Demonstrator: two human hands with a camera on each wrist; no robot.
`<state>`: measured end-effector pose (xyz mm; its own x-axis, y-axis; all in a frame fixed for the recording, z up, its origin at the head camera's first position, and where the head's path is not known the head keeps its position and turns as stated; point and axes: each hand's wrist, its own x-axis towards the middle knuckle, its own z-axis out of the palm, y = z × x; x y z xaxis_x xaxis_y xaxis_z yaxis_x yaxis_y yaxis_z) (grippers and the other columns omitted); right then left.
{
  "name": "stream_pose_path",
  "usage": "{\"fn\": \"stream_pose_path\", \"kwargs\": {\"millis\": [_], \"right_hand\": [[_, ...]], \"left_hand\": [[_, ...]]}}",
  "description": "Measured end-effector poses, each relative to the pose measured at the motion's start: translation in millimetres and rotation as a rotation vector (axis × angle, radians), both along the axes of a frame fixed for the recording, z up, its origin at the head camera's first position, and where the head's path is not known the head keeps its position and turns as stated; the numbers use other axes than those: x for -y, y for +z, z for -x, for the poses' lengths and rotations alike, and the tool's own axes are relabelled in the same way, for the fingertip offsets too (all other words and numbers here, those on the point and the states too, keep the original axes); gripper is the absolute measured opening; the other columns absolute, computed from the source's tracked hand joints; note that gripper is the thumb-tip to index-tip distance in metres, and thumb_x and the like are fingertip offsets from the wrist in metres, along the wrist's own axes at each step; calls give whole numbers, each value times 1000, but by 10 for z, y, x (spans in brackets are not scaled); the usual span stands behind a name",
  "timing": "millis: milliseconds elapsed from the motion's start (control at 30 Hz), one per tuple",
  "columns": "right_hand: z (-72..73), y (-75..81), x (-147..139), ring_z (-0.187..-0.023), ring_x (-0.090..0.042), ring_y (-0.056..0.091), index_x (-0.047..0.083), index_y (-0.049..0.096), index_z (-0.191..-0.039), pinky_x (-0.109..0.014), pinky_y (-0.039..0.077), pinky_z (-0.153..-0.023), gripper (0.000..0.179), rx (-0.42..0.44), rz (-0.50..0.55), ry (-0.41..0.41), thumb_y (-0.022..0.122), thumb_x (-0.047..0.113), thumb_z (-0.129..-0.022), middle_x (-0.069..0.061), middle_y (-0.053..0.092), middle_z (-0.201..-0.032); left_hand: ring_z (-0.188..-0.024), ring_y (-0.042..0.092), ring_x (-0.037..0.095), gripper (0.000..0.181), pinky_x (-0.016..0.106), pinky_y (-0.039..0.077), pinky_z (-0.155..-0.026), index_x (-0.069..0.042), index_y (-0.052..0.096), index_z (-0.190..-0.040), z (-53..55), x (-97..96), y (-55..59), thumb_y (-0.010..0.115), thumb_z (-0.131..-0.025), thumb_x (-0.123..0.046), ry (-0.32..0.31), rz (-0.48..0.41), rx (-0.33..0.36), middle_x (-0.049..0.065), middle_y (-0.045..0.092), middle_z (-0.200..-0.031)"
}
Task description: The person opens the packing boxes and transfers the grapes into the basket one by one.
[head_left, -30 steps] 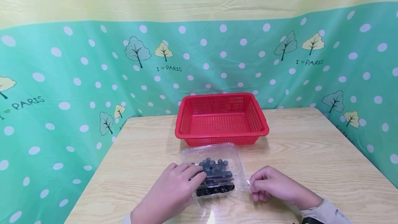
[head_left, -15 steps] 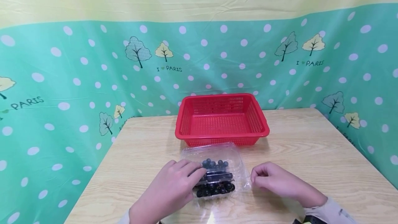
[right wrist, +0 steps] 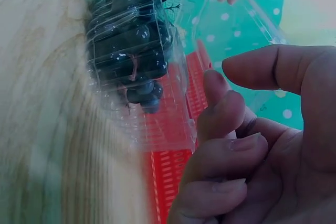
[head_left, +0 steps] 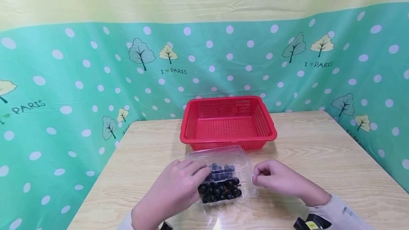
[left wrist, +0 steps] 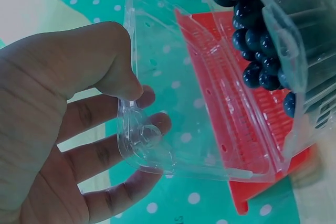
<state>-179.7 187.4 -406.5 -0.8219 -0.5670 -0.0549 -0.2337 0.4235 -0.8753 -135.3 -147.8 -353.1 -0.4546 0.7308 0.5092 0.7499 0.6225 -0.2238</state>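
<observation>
A clear plastic clamshell box (head_left: 220,201) of dark grapes (head_left: 220,189) lies at the front of the table, its lid (head_left: 244,164) tilted up off the fruit. On the left, my left hand (head_left: 175,187) pinches the lid's front edge; in the left wrist view its thumb presses the corner while the other fingers spread behind the clear plastic. My right hand (head_left: 282,180), fingers curled, holds the lid's right corner between thumb and forefinger; the exact contact is hard to see in the right wrist view (right wrist: 236,129). Grapes show bare at the front and dimly through the lid farther back.
A red perforated plastic basket (head_left: 228,144) stands just behind the box, with nothing seen inside. Both rest on a light wooden table (head_left: 143,152). A green and yellow patterned cloth (head_left: 204,45) hangs behind the table and along its sides.
The lid's front edge has lifted and tilted back, uncovering more grapes at the front. My right hand has risen slightly with its corner; my left hand has shifted only a little. The basket has not moved.
</observation>
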Motion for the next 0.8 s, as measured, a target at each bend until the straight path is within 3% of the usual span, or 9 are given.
{"fn": "stream_pose_path", "kwargs": {"millis": [200, 467, 800], "right_hand": [[47, 13, 54, -71, -5, 53, 11, 74, -87, -23, 45, -62, 9, -79, -23, 4, 67, 11, -92, 6, 62, -75], [90, 31, 137, -73, -10, 59, 17, 78, -88, -25, 48, -63, 7, -146, -95, -5, 72, 14, -90, 6, 69, -80], [96, 15, 231, -66, -10, 56, 22, 78, -86, -25, 48, -60, 9, -206, -156, -30, 75, 14, -88, 12, 69, -79]], "left_hand": [[-113, 71, 19, 50, 36, 63, -76, -15, 72, -123, 51, -22, 57, 59, -75, -5, -19, -43, 14, 0, 74, -121], [-84, 69, 14, 42, 28, 56, -62, -15, 71, -116, 116, -40, 150, 62, -76, -4, -1, -68, 1, -3, 74, -107], [-79, 65, 13, 38, 27, 56, -63, -14, 72, -111, 171, -40, 238, 64, -76, -4, 49, -65, -4, -3, 73, -101]]}}
